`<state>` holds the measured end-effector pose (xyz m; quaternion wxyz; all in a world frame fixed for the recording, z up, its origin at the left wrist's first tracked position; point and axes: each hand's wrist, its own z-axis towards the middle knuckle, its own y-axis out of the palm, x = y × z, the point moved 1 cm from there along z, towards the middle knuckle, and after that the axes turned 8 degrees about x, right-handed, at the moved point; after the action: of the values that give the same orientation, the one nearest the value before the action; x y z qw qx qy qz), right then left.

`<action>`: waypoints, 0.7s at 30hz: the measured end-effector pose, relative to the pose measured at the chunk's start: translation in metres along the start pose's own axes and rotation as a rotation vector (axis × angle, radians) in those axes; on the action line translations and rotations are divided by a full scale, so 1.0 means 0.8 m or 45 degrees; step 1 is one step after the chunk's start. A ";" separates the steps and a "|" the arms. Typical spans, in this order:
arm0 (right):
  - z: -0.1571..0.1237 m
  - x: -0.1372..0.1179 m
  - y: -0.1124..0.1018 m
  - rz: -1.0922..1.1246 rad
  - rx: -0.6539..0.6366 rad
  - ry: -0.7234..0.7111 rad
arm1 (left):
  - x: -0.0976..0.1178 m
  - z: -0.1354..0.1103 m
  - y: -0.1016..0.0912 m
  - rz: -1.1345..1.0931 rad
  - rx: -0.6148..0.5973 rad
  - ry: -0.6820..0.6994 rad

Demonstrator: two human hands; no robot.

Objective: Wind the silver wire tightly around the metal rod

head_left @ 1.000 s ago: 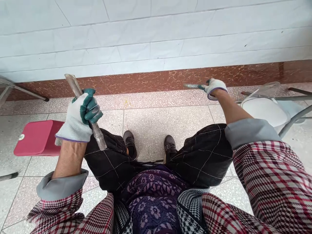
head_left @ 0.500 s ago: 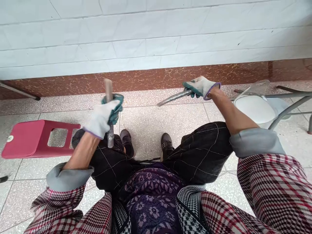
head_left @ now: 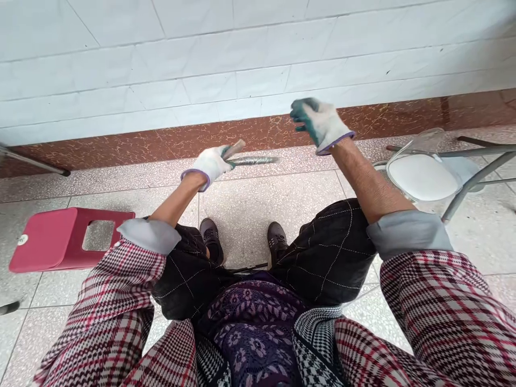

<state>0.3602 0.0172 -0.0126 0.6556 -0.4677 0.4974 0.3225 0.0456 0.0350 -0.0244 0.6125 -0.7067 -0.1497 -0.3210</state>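
Observation:
My left hand [head_left: 212, 164], in a white glove with green palm and fingers, is closed at the centre left. From its grip a silver-wrapped stick [head_left: 258, 160] points right, its far end smeared by motion. Beside it a second stick's light brown end [head_left: 236, 148] sticks out, angled up; the rest of that stick is hidden by the hand. My right hand [head_left: 318, 121], gloved alike, is raised in front of the skirting at the wall's foot. Its fingers are apart and bent, with nothing seen in them, well away from both sticks.
A red plastic stool [head_left: 48, 236] stands on the tiled floor at left. To the right is a clear bag with a white round thing [head_left: 423, 176] by grey metal legs [head_left: 475, 180]. A white tiled wall [head_left: 250, 70] with brown skirting runs across ahead.
My right hand has let go of the silver-wrapped stick and risen. My left hand has moved right and up, turning its stick from upright, and now holds both sticks.

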 end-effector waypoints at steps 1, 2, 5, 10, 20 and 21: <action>0.007 0.004 -0.010 0.034 0.086 0.004 | 0.001 0.011 -0.005 -0.007 0.098 -0.008; 0.011 0.008 -0.019 0.072 0.168 0.025 | 0.003 0.020 -0.010 -0.087 0.199 -0.050; 0.005 0.022 -0.030 0.065 0.204 0.158 | 0.013 0.029 -0.025 -0.490 0.376 -0.264; -0.018 0.034 -0.015 -0.066 0.076 0.229 | 0.053 0.009 -0.045 -0.911 0.311 -0.309; -0.077 -0.083 0.058 0.609 -0.211 0.029 | 0.156 -0.040 -0.030 -0.918 -0.033 -0.161; -0.083 -0.088 0.064 0.612 -0.303 0.072 | 0.156 -0.040 -0.028 -0.920 -0.038 -0.161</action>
<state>0.2709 -0.0236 0.0350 0.4866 -0.4186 0.5709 0.5120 0.1170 -0.0137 0.0742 0.4388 -0.6355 -0.4224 -0.4745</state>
